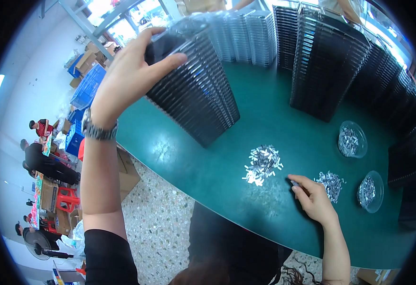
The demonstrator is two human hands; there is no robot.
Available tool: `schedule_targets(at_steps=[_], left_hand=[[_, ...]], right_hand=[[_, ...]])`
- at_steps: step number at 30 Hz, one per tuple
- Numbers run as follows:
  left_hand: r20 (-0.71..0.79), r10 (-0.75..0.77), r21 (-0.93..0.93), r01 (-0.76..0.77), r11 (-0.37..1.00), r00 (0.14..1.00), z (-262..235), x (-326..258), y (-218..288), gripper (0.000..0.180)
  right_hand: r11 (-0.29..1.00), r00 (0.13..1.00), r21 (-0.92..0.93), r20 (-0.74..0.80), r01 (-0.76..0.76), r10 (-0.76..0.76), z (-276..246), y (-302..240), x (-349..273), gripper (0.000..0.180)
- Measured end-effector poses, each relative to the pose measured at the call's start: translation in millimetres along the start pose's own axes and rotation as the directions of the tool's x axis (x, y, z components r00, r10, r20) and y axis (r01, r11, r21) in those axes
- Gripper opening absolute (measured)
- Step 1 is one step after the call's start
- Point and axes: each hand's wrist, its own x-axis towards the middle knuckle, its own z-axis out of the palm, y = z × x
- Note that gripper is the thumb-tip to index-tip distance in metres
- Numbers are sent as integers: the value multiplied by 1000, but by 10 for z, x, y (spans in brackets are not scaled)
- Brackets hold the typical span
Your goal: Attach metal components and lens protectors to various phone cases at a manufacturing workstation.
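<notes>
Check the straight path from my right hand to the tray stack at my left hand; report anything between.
The loose pile of small pieces lies on the green table between your right hand and the foot of the tray stack. It looks low enough to reach over.

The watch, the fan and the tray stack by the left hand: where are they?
Watch (101, 132): head view, on its band.
Fan (36, 242): head view, on its grille.
Tray stack (196, 92): head view, on its ridged side.
</notes>
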Motion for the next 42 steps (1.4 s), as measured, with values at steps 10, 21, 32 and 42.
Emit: schedule_targets(at_steps=[10, 21, 32, 42], left_hand=[[277, -119, 11, 121, 993, 953, -28, 113, -65, 82], [-195, 51, 301, 11, 953, 979, -175, -462, -460, 78], [29, -558, -671, 429, 604, 830, 1708, -2114, -441, 97], [179, -546, -368, 570, 734, 818, 2110, -1935, -257, 80]], right_hand=[[810, 877, 336, 205, -481, 435, -155, 10, -105, 35], [889, 961, 363, 114, -278, 254, -30, 146, -51, 36], [842, 928, 390, 142, -373, 345, -32, -25, -36, 35], [663, 814, 478, 276, -577, 510, -102, 33, -15, 35]])
